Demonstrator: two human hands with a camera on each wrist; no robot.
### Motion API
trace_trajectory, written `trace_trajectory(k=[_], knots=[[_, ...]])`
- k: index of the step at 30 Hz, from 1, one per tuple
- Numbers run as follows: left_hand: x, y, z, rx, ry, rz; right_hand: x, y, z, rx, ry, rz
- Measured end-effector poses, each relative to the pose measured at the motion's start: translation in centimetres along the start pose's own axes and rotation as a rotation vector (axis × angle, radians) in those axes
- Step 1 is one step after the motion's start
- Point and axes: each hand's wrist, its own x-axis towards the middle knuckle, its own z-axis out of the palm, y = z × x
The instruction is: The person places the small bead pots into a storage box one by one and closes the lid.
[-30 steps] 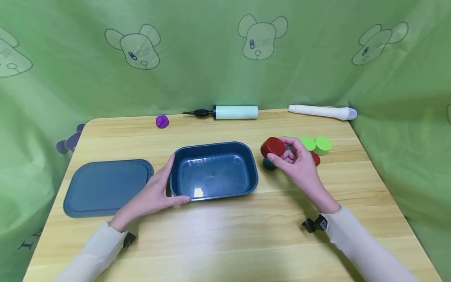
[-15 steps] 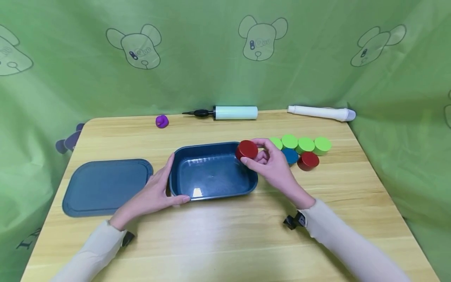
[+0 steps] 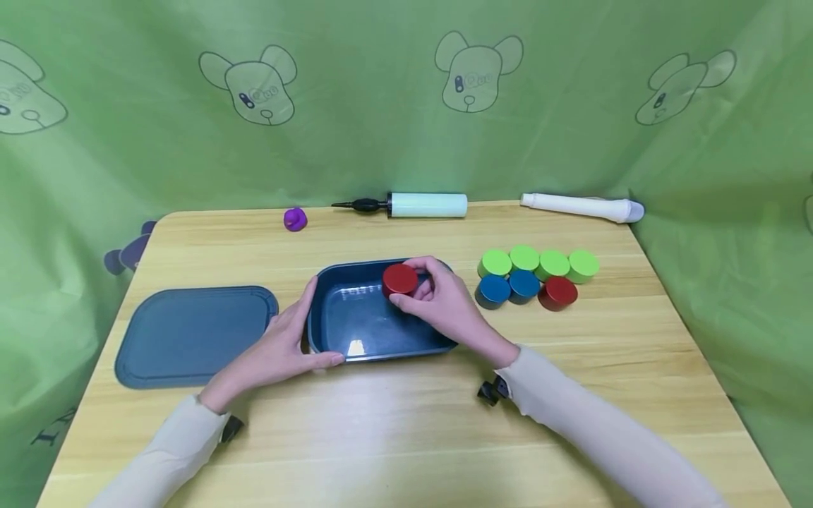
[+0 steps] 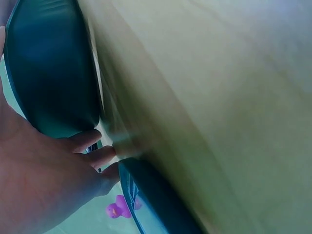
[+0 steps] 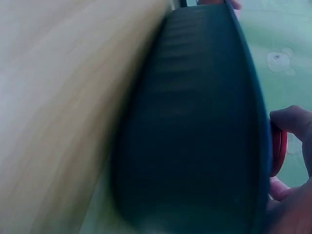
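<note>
A deep blue plastic container point(image 3: 375, 331) with rounded corners stands in mid-table. My left hand point(image 3: 286, 346) holds its left end, thumb along the front wall and fingers along the left wall. My right hand point(image 3: 444, 300) pinches a short red cylinder point(image 3: 400, 280) between thumb and fingers, over the back right part of the container. In the right wrist view, the container's end wall point(image 5: 195, 122) fills the middle, and part of the red cylinder point(image 5: 279, 151) shows beyond its rim in the fingers. The left wrist view has the left fingers point(image 4: 100, 155) close to the container's wall.
A flat blue lid point(image 3: 197, 339) lies left of the container. Several short cylinders stand grouped at right: green ones point(image 3: 524, 258), two blue point(image 3: 492, 289) and one red point(image 3: 558, 292). Along the back lie a purple rubber duck point(image 3: 295, 219), a hand pump point(image 3: 425, 205) and a white stick point(image 3: 581, 206).
My right hand has carried the red cylinder leftward from beside the group of cylinders to over the container, uncovering the two blue cylinders. The left hand has stayed at the container's left end.
</note>
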Motion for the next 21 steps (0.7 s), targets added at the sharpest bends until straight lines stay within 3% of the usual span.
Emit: trace_trajectory(k=[8,21], knots=[[0.0,0.0,0.0,0.002,-0.004,0.002,1.0,-0.2,2.8,-0.041,-0.049,0.009],[-0.1,0.4,-0.4,0.010,-0.037,-0.001,2.2,-1.2,5.9,-0.165,-0.161,0.105]])
